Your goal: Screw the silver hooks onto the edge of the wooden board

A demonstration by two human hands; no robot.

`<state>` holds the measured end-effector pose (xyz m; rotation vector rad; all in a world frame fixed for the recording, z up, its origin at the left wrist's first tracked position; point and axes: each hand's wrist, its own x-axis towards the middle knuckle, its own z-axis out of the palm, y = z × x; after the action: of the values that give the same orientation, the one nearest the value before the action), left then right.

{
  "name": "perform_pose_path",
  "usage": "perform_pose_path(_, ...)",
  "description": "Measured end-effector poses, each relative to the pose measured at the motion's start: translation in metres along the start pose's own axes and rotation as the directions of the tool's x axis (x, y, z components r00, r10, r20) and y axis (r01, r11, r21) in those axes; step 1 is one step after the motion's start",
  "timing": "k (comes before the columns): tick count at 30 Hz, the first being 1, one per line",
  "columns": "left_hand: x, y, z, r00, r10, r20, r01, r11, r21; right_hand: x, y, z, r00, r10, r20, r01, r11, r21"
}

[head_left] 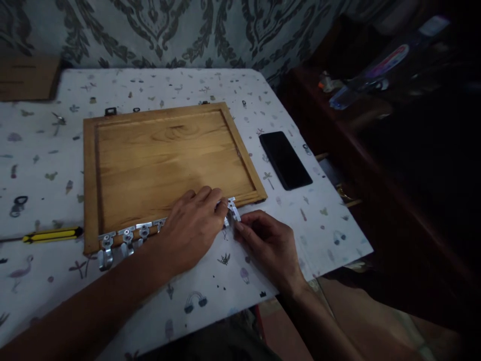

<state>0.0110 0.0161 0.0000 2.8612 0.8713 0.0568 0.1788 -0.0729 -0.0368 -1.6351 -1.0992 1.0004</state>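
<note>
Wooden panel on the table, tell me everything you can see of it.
The wooden panel is yellow-brown: a grained inner board within a raised rectangular frame. It lies flat on the patterned tablecloth. Dark fittings stick out along its far edge; silvery hooks line the near edge. The left hand rests over that edge; the right hand is at the rightmost hook.

Left hand (195,220) palm down, right hand (268,245) just beside it, the fingers (205,193) of both bent.
</note>
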Motion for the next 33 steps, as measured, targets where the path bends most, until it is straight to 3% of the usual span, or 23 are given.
perform_pose_path(33, -0.0019, 0.0040, -0.0015, 1.000, -0.001, -0.020, 0.003, 0.996, 0.088, -0.0010, 0.0011, 0.0021, 0.999, -0.020, -0.028, 0.019, 0.999, -0.039)
